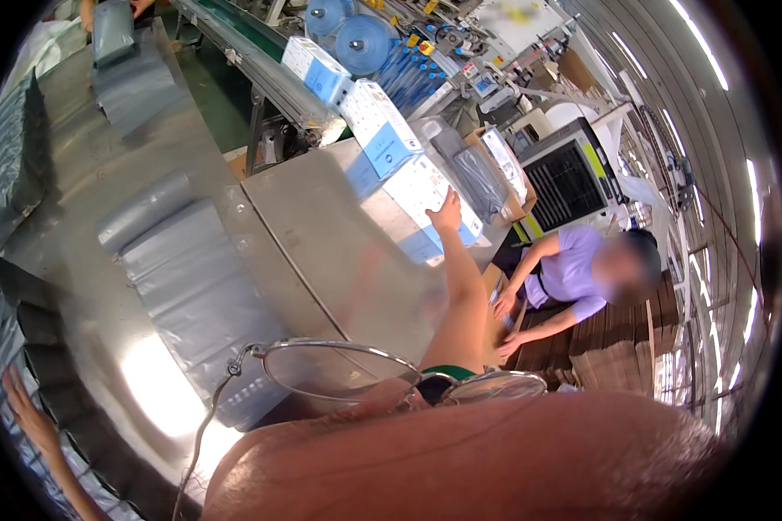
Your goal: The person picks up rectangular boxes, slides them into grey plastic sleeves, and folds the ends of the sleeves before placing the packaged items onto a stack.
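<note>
My right hand (446, 212) reaches forward, its spread fingers on the top of the nearest white-and-blue box (417, 204). This box stands at the end of a row, with a second white-and-blue box (381, 126) and a third one (317, 71) behind it. At the far left edge, my left hand (31, 412) lies with stretched fingers on a pile of grey plastic bags (17, 347); its fingertips are partly dim. Between my hands, a row of overlapping flat grey bags (195, 278) lies on the metal table (321, 208).
A co-worker in a purple shirt (573, 260) handles an open carton on the right, beside stacked cardboard (613, 356). Another person's hands hold a grey package (113, 35) at the far left. Behind stand a conveyor (252, 69), blue film rolls (362, 43) and a black-fronted machine (569, 178).
</note>
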Tool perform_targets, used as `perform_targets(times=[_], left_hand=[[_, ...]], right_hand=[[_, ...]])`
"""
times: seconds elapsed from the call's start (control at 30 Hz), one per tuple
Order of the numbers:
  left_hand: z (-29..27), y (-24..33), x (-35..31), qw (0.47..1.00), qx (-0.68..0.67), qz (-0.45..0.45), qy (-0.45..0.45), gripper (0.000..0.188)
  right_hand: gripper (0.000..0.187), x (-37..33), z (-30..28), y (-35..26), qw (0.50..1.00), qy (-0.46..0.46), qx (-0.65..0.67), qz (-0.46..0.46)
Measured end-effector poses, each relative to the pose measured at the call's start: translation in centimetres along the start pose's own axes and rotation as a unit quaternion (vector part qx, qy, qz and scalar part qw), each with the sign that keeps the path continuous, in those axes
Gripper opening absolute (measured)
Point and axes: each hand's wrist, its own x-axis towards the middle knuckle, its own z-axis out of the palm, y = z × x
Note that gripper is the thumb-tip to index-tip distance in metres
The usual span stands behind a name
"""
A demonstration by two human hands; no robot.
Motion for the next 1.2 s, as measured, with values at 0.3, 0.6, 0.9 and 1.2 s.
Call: perform_targets(times=[0.3,0.6,0.9,1.2], left_hand=[[2.5,19.4,-21.7,0.877,-0.453,-0.135,-0.09,0.054],[3.5,24.5,-15.5,0.884,-0.451,-0.087,-0.088,0.025],[5.7,29.5,-9.3,0.927,-0.257,0.237,-0.136,0.027],[8.8,31.9,-7.5,0.957,-0.148,0.239,-0.073,0.015]], right_hand=[[0.117,7.7,3.0,2.3,0.957,-0.237,-0.156,-0.055],[0.065,-15.0,-11.3,-7.5,0.822,0.02,0.082,-0.564],[0.042,-34.3,1.8,-5.4,0.572,-0.179,0.246,-0.762],[0.034,-31.6,3.2,-23.7,0.705,-0.481,0.005,-0.521]])
